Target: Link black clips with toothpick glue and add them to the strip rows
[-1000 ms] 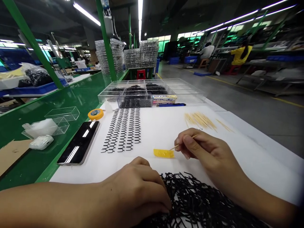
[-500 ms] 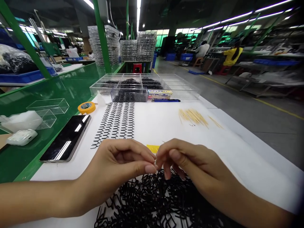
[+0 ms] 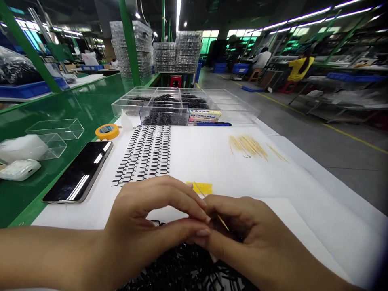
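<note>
My left hand (image 3: 160,226) is closed in a pinch, its thumb and fingertips meeting the fingers of my right hand; what it holds is too small to make out. My right hand (image 3: 245,234) is closed round a thin wooden stick (image 3: 223,222), whose pale end pokes up past the fingers. Just beyond the fingertips lies a yellow piece (image 3: 202,188) on the white surface. Below both hands spreads a heap of black forked pieces (image 3: 182,264). Similar black pieces (image 3: 145,153) lie in neat columns further off, to the left of centre.
A phone (image 3: 79,171), orange tape roll (image 3: 107,131) and clear boxes (image 3: 57,128) are at the left. Wooden sticks (image 3: 248,146) lie at the right. Behind stand a compartmented clear tray (image 3: 233,106), small cartons (image 3: 204,115) and a blue pen-like tool (image 3: 212,124). People sit far off.
Both hands have come lower and nearer, pressed closer together. The stick in my right hand now shows, and more of the yellow piece is visible. The view has shifted slightly.
</note>
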